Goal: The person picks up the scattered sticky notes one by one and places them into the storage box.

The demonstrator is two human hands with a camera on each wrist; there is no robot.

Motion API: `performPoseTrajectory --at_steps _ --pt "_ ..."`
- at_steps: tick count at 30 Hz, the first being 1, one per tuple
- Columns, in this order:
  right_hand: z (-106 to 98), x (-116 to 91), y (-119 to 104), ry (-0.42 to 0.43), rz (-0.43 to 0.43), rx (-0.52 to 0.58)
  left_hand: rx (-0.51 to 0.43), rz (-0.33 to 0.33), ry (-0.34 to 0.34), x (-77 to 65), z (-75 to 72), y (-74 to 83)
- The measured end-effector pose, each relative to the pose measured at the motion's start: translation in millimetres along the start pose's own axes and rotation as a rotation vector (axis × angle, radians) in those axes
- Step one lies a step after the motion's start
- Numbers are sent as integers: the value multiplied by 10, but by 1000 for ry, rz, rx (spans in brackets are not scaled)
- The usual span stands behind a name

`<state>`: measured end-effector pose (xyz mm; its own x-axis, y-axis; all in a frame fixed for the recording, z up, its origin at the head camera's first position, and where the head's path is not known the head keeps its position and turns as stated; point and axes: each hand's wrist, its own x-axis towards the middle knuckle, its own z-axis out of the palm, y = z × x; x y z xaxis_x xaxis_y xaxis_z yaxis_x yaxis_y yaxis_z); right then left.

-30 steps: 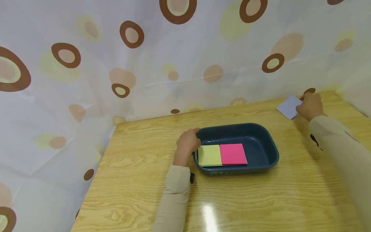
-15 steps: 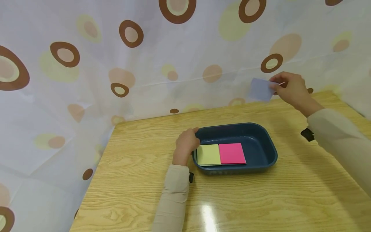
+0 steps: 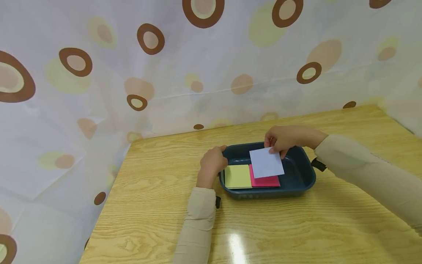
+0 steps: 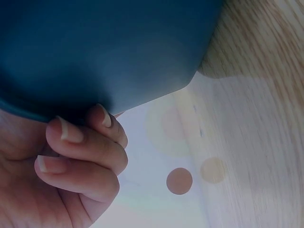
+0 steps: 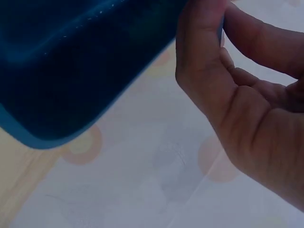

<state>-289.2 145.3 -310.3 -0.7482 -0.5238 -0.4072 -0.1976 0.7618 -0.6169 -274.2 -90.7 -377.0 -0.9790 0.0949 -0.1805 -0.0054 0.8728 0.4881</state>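
Note:
A dark blue rectangular plastic tub [image 3: 270, 194] stands on the wooden table. My left hand [image 3: 212, 163] grips its left end; the left wrist view shows curled fingers [image 4: 90, 147] at the rim. Inside, a yellow sticky note pad [image 3: 238, 176] lies at the left, with a pink sticky note pad [image 3: 268, 182] beside it. Over the pink one, partly hiding it, is a pale blue sticky note pad [image 3: 266, 163]. My right hand [image 3: 285, 138] pinches its far right corner. In the right wrist view that hand [image 5: 247, 104] shows beside the tub [image 5: 95, 71], fingertips cut off.
Around the tub spreads the light wood table [image 3: 158, 205]. A white curtain-like sheet [image 3: 211, 58] with brown and yellow ovals rises along the table's back and left edges. Both forearms, in beige sleeves, reach in from the front and right.
My right hand has lifted the pale blue pad from the table's back right and carried it left and down over the tub. The left hand has stayed on the tub's left end.

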Motion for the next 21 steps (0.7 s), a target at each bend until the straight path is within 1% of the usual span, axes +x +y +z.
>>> performPoseTrajectory --at_steps 1,3,5,7,12,18,21 --pt "32 49 -5 -28 23 -29 1 1 1 -3 -1 1" --pt "87 141 -9 -58 67 -82 2 0 2 -8 -3 4" --pt "125 212 -14 -70 95 -132 4 0 1 -16 -10 11" --pt "151 264 -22 -76 130 -157 3 -1 0 -22 -10 15" --pt "193 332 -12 -115 202 -148 -6 5 2 -29 9 14" --pt "222 410 14 -167 245 -143 -11 8 0 -20 -4 9" --pt "249 438 13 -175 260 -151 -7 6 1 -20 -14 11"
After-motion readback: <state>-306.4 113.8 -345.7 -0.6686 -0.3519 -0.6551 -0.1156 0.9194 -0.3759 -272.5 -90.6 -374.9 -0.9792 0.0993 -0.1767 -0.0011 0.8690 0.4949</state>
